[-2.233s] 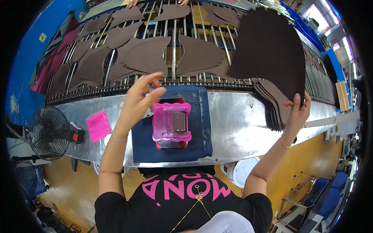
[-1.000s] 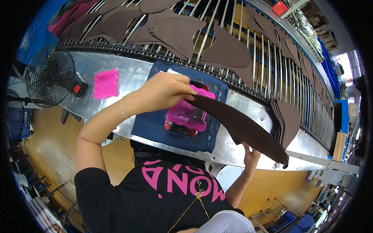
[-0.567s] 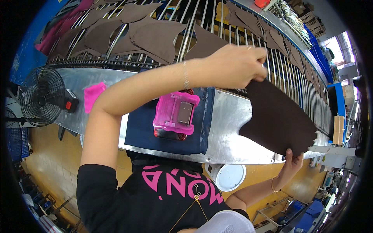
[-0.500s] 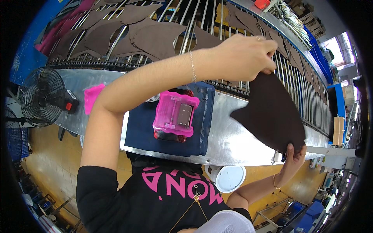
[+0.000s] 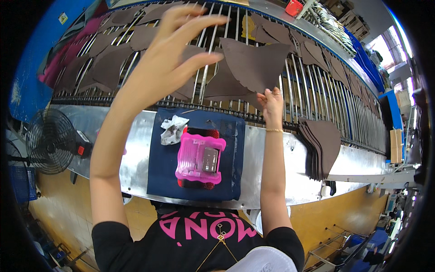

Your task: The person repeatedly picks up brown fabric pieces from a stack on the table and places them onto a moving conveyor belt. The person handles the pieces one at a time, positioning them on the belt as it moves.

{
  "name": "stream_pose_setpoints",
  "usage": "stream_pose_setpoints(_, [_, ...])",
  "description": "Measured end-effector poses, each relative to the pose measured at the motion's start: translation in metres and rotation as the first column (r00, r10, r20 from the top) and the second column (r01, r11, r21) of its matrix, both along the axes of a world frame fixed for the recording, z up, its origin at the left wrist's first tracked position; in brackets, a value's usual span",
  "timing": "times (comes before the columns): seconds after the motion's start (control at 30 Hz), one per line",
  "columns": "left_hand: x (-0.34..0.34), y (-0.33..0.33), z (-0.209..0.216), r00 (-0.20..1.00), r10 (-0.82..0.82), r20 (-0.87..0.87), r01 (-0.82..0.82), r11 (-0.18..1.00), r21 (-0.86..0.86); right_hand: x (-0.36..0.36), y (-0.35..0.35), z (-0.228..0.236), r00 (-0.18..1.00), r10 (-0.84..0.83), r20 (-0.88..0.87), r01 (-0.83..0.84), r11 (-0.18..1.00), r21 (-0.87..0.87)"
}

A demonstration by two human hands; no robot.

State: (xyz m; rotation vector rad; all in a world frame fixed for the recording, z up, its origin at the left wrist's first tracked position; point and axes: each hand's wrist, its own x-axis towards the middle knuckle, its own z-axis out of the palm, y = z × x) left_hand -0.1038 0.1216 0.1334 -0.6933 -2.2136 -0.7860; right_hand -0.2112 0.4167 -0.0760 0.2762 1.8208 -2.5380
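Note:
My right hand [image 5: 271,103] pinches the near tip of a dark brown cut piece of sheet material [image 5: 258,65], wing-shaped with a wide far edge. This piece lies over the metal rods of the roller conveyor [image 5: 290,81], partly overlapping another brown piece [image 5: 222,84]. To its left, my left hand [image 5: 181,50] is raised above the conveyor with fingers apart and nothing in it; the fingers are a little blurred. A stack of similar brown pieces [image 5: 324,145] rests at the right, on the metal table by the conveyor's edge.
A pink plastic basket [image 5: 186,158] with a small dark object inside sits on a dark blue mat [image 5: 163,181]. Crumpled white paper [image 5: 173,130] lies beside it. A black fan [image 5: 52,140] stands at the left. More brown pieces [image 5: 111,72] cover the conveyor.
Both hands, with a brown piece between them at the right, have moved left over the conveyor. My left hand has let go and lifted away. The stack at the right now shows.

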Motion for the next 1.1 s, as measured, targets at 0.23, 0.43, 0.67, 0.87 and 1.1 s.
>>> stream_pose_setpoints(0.23, [0.072, -0.074, -0.055, 0.882, 0.198, 0.428, -0.303, 0.934, 0.192, -0.059, -0.028, -0.049, 0.976, -0.16, 0.149, 0.176, 0.979, -0.099])
stream_pose_setpoints(0.43, [0.101, -0.088, -0.085, 0.858, 0.144, 0.493, -0.361, 0.853, 0.378, 0.0, 0.024, 0.027, 0.974, -0.18, -0.138, 0.193, 0.978, 0.082])
stream_pose_setpoints(0.67, [0.104, -0.087, -0.109, 0.844, -0.032, 0.536, -0.301, 0.799, 0.521, 0.118, 0.242, 0.015, 0.768, -0.333, -0.547, 0.461, -0.304, 0.833])
stream_pose_setpoints(0.87, [0.096, -0.07, -0.114, 0.834, 0.003, 0.551, -0.303, 0.838, 0.454, 0.171, 0.33, -0.001, 0.718, -0.644, -0.264, 0.071, -0.31, 0.948])
stream_pose_setpoints(1.1, [0.107, -0.058, -0.111, 0.806, -0.024, 0.591, -0.307, 0.838, 0.451, 0.162, 0.317, 0.002, 0.731, -0.64, -0.236, 0.039, -0.307, 0.951])
